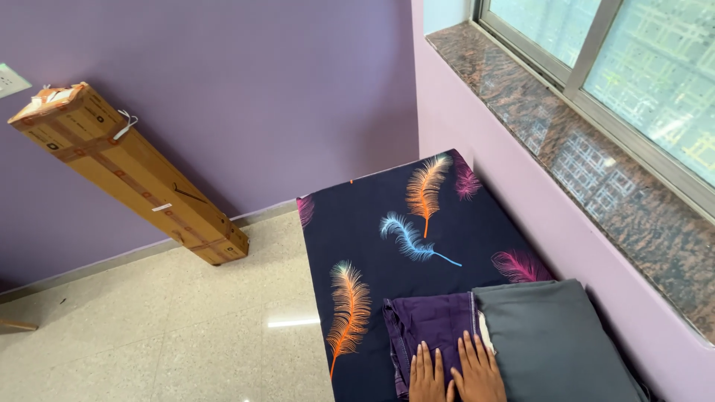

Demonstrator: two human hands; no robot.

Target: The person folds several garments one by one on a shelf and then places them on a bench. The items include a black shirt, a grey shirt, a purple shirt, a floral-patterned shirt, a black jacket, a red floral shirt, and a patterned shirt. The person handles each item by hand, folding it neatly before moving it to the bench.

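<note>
While flat, spread: left hand [427, 376] | right hand [477, 368] | one purple cloth [428, 320] | one grey cloth [551, 342]

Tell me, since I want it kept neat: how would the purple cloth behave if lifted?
Probably floppy: the purple cloth lies in soft folds under both hands, left and right. Likely light, and it may slide on the feather-print sheet.

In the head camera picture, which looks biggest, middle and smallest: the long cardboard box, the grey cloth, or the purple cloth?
1. Long cardboard box, though it stands farther off.
2. Grey cloth, partly cut off.
3. Purple cloth, under both hands.
</note>
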